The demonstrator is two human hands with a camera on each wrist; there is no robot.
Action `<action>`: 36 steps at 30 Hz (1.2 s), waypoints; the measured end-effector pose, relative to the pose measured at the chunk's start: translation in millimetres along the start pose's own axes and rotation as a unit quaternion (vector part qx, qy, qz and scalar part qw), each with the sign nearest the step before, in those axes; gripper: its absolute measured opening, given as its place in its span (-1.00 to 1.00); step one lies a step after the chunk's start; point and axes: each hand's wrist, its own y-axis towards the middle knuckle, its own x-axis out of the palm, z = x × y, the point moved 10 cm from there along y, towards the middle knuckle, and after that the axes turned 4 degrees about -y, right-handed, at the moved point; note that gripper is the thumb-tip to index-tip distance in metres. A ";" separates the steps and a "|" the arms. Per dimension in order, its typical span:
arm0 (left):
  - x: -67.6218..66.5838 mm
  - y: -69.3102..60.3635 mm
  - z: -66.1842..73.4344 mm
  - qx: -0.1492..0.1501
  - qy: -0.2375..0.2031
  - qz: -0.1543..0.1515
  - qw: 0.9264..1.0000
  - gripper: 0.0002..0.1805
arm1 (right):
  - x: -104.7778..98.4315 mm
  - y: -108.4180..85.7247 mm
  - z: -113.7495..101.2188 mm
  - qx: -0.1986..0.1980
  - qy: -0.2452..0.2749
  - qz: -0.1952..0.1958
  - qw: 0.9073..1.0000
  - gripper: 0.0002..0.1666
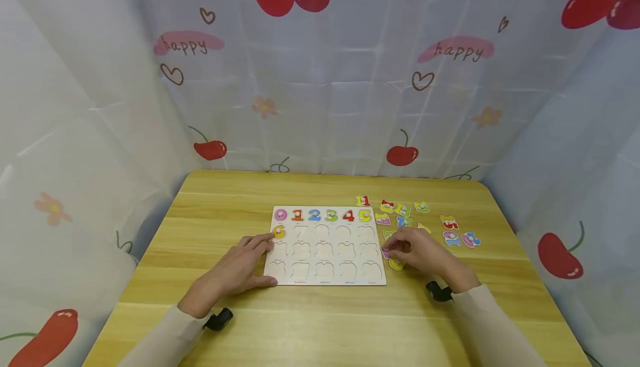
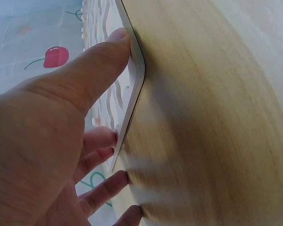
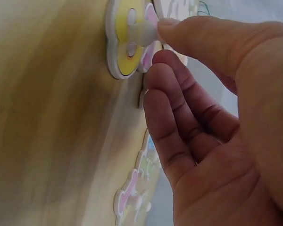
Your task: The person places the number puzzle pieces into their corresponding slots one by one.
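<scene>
- Number-puzzle board, white, one (image 1: 287, 282): flat at mid-table; twenty-one places counted, seven filled, fourteen bare.
- Seated numeral pieces, seven: 0 (image 1: 280, 215) to 5 (image 1: 365, 216) along the far row; 6 (image 1: 279, 232) at the left end of the next row.
- Loose numeral pieces, at least thirteen: clustered right of the board, the 11 (image 1: 362, 201) at its far edge; some partly hidden, so the count is a minimum.
- Left hand, one (image 1: 245, 264): spread, thumb over the board's near left corner, one fingertip at or just beside the 6.
- Right hand, one (image 1: 417, 250): fingers bent over the nearest loose pieces, a yellow piece (image 1: 396, 265) and a purple piece (image 1: 384, 254); thumb tip by the yellow piece's white knob (image 3: 144, 32). Whether it grips either cannot be told.
- Wrist cameras, black, two: left (image 1: 219, 319), right (image 1: 440, 291).
- Wooden table, one (image 1: 320, 322); cherry-print curtain (image 1: 325, 106) beyond, with two "happy" labels and four hearts.
- Risk, crowding: the yellow and purple pieces lie close together; lifting one could drag or flip the other.
- Risk, board shift: if the left thumb eased off, a push from the right could slide the board.
- Risk, the 6: the nearby fingertip could tip it out.
- Risk, misfit: similar two-digit outlines could lead to a piece jamming in the wrong recess.
</scene>
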 end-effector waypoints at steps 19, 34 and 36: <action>1.5 0.1 -3.4 -0.011 -0.011 -0.005 1.000 -0.08 | 4.6 8.7 1.1 -0.039 0.031 0.024 0.998 -0.94; 2.2 -0.3 -3.7 -0.003 -0.005 -0.002 1.000 -0.09 | -3.7 7.2 5.1 0.052 -0.015 0.020 0.998 -0.95; 1.8 -0.6 -3.3 -0.001 -0.005 0.000 1.000 -0.09 | -5.9 7.5 6.3 0.063 -0.012 0.019 0.998 -0.95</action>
